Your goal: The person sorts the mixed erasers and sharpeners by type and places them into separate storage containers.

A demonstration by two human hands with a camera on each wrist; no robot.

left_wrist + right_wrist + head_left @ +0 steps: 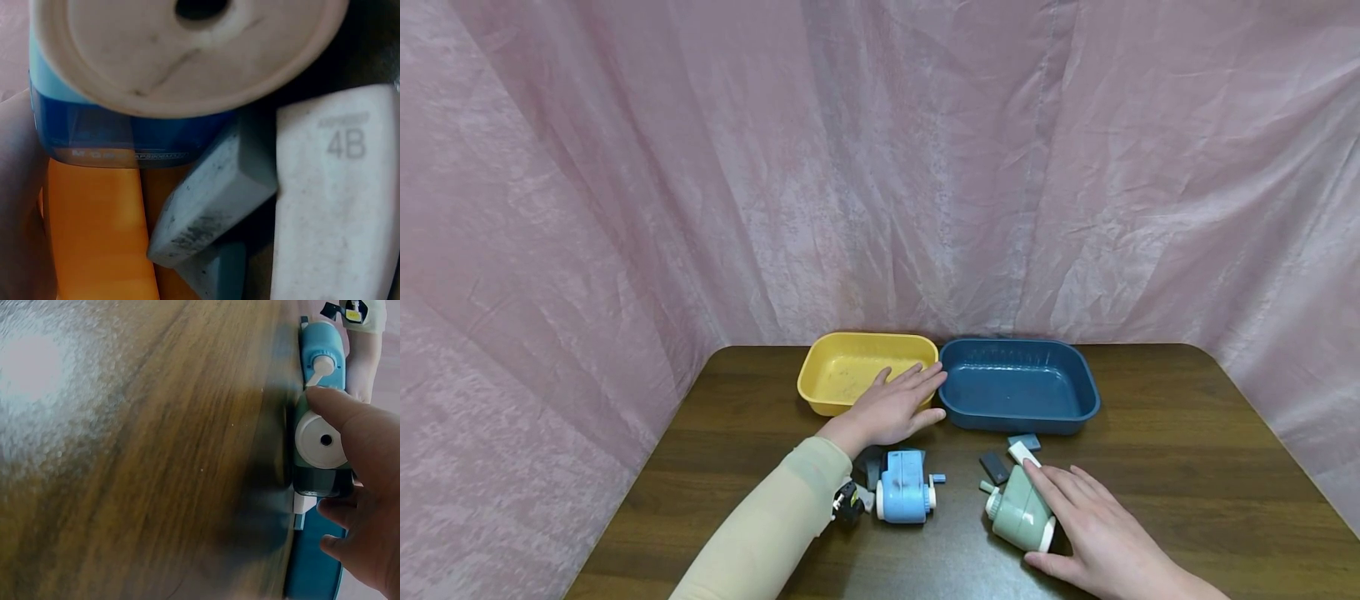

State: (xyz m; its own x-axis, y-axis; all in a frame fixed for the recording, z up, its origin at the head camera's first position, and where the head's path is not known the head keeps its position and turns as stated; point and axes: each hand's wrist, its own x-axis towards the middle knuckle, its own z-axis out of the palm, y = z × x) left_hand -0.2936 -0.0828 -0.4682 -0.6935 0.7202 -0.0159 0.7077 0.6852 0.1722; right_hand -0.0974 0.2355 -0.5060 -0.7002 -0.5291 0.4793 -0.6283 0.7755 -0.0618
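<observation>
My left hand point(893, 408), fingers extended, reaches over the near right corner of the yellow tray point(822, 407), its fingertips overlapping the edge of the blue tray point(1019, 422). Below its wrist stands a light blue crank pencil sharpener point(904, 492), its round white front point(169, 69) large in the left wrist view. My right hand point(1093, 533) straddles a green crank pencil sharpener point(1018, 510), with nearly straight fingers at its far edge and the thumb by its near base. In the right wrist view, the thumb point(337, 407) crosses the green sharpener's body beside its white front plate point(320, 439).
Beyond the green sharpener lie a white eraser point(1023, 453), a dark eraser point(994, 468) and a blue one point(1025, 442). A white 4B eraser point(340, 200) and greyish ones point(212, 194) lie beside the blue sharpener. Pink curtains point(880, 208) hang behind the wooden table point(1180, 450).
</observation>
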